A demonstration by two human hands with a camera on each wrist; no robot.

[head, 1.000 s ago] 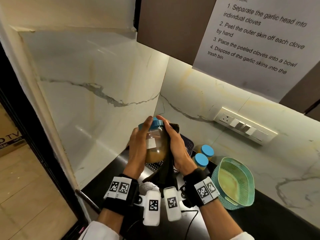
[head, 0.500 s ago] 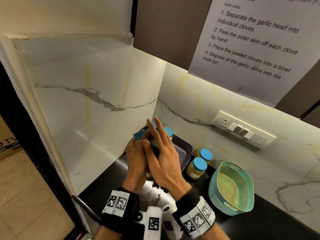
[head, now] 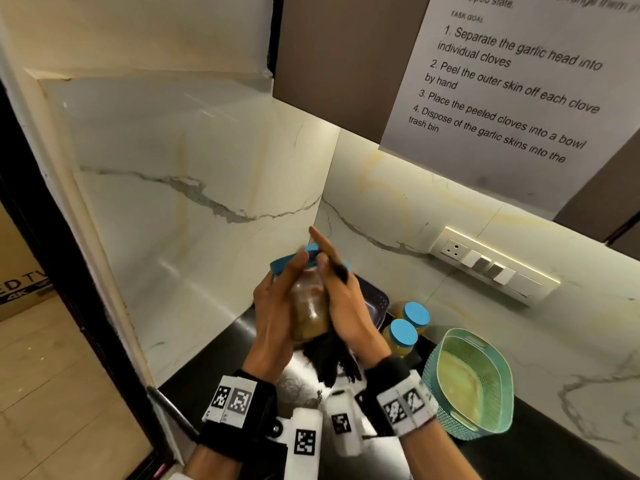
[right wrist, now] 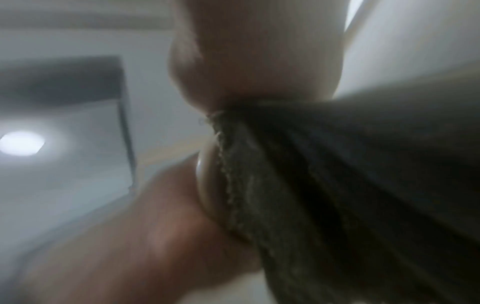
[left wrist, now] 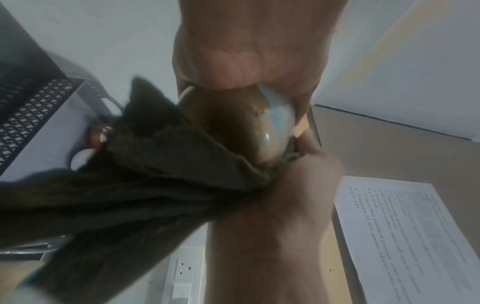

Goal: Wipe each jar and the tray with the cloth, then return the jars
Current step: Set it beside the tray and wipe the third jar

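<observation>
One dark perforated tray [head: 379,301] sits far, by the corner; one ribbed teal basket [head: 474,382] right. Three blue-lidded jars: two [head: 408,323] stand between them, one jar [head: 310,306] gripped by the left hand [head: 277,310]. The right hand [head: 346,303], fingers straight, presses one dark nubby cloth [head: 334,358] against it.

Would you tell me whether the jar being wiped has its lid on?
Lid on: the blue lid caps the jar held between both hands, tilted.

Corner walls close behind tray [head: 379,299], jars [head: 403,336], basket [head: 474,382] crowd right
</observation>
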